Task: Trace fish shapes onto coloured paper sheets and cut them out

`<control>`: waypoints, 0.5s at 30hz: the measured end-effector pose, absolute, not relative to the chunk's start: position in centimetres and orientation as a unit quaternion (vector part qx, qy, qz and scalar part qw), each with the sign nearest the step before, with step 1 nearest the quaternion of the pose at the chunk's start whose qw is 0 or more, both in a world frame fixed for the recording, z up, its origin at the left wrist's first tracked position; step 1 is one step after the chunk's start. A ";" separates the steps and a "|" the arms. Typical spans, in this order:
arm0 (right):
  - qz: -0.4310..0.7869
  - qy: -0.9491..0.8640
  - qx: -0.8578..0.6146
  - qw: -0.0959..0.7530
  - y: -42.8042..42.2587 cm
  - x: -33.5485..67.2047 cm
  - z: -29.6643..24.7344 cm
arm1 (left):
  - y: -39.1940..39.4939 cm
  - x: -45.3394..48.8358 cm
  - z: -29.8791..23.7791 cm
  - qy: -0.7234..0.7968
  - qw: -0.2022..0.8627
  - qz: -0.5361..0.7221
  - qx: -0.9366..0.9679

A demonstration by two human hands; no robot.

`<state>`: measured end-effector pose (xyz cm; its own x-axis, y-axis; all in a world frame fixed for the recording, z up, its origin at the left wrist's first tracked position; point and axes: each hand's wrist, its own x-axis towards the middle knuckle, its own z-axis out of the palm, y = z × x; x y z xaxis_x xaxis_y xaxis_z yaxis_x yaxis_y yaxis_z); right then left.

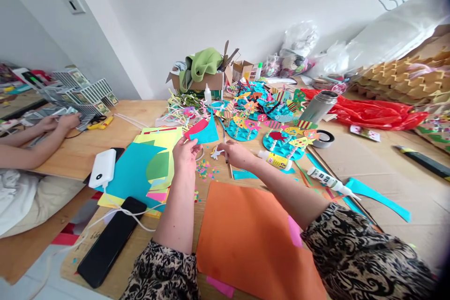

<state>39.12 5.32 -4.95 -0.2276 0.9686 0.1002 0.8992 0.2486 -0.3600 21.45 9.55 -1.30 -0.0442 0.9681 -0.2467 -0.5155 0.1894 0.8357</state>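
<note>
My left hand (pixel 186 154) pinches a piece of blue paper (pixel 207 132) together with a piece of red paper (pixel 197 127), both raised above the table. My right hand (pixel 237 153) is closed around a slim, pen-like stick (pixel 226 155) standing nearly upright. Beside its fingertips is a small white cut-out shape (pixel 215 152); whether the fingers touch it I cannot tell. Tiny coloured paper scraps (pixel 206 169) lie scattered below my hands. A large orange sheet (pixel 242 234) lies flat between my forearms.
Left of my hands are stacked coloured sheets (pixel 140 161), a white power bank (pixel 102 168) and a black phone (pixel 110 243). Paper fish decorations (pixel 277 137), glue bottles (pixel 276 160) and a metal flask (pixel 319 107) stand beyond. Another person's hands (pixel 66 119) work at far left.
</note>
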 end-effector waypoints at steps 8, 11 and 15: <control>0.219 -0.629 -0.636 0.389 6.5 41.0 -4.0 | 9.2 22.5 -2.2 0.418 0.667 0.532 0.313; 0.318 -0.540 -0.561 0.541 6.5 40.6 -3.6 | 8.8 23.3 -2.5 0.417 0.680 0.502 0.335; 0.403 -0.445 -0.525 0.603 5.7 40.3 -2.3 | 8.7 23.7 -3.1 0.418 0.683 0.484 0.352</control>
<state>40.26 5.69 -2.30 0.2783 0.9537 0.1140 -0.0188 0.1240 -0.9921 23.69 8.66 -3.09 0.1821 0.9557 -0.2312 -0.3664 0.2842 0.8860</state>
